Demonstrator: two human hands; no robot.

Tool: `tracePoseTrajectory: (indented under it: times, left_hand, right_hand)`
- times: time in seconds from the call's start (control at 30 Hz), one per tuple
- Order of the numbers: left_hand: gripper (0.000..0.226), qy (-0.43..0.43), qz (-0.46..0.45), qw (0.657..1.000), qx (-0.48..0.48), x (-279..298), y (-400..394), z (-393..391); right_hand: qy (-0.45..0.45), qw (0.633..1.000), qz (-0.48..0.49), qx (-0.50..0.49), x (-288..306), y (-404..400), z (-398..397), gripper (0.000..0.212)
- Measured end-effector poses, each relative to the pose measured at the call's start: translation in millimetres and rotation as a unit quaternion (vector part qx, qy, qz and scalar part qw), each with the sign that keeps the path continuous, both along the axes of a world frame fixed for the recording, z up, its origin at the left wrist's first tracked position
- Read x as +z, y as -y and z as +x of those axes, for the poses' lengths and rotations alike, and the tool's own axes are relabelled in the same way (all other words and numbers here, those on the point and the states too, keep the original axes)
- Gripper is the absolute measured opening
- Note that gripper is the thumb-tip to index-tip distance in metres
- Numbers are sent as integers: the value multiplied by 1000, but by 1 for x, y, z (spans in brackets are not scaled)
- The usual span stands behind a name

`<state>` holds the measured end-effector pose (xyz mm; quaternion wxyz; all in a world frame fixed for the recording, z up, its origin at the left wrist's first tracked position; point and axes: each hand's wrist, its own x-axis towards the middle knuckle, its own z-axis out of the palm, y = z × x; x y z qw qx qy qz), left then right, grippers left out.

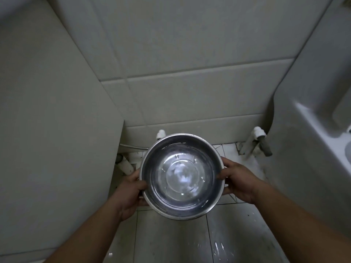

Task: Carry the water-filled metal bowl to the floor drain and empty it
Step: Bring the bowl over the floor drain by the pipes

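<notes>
Two hands carry a bowl of water

The metal bowl [182, 175] sits in the middle of the frame, above the tiled floor [171, 236]. The left hand [131, 194] and right hand [239, 182] each pinch the rim, thumbs inside. The bowl looks stiff, wet and slippery, and heavy with water, so hold both sides level.

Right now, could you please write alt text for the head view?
Two hands, left hand and right hand, hold a round metal bowl of clear water by its rim, level above a grey tiled floor. White pipes stand behind it.
</notes>
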<state>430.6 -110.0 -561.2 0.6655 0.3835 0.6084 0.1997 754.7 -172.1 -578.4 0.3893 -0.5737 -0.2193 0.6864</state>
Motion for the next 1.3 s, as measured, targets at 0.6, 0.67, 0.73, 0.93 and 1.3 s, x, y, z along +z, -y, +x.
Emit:
tracePoseTrajectory:
  times: [0.6,0.67,0.73,0.93,1.3]
  left_hand:
    - [49,13,16,998,56,-1,14,16]
    - [52,15,17,998,52,1,14,16]
    - [52,17,20,998,53,3,14,15]
    - [51,11,27,997,66,10,13,10]
    - [48,32,21,997,68,12,5,8]
  right_hand:
    - [20,997,68,-12,-5,8,10,56]
    - [8,998,64,-2,-6,7,11,64]
    - [5,998,59,13,-7,6,12,73]
    - [-32,998,53,21,-6,4,8,76]
    - [-49,998,33,11,-6,-1,5,76]
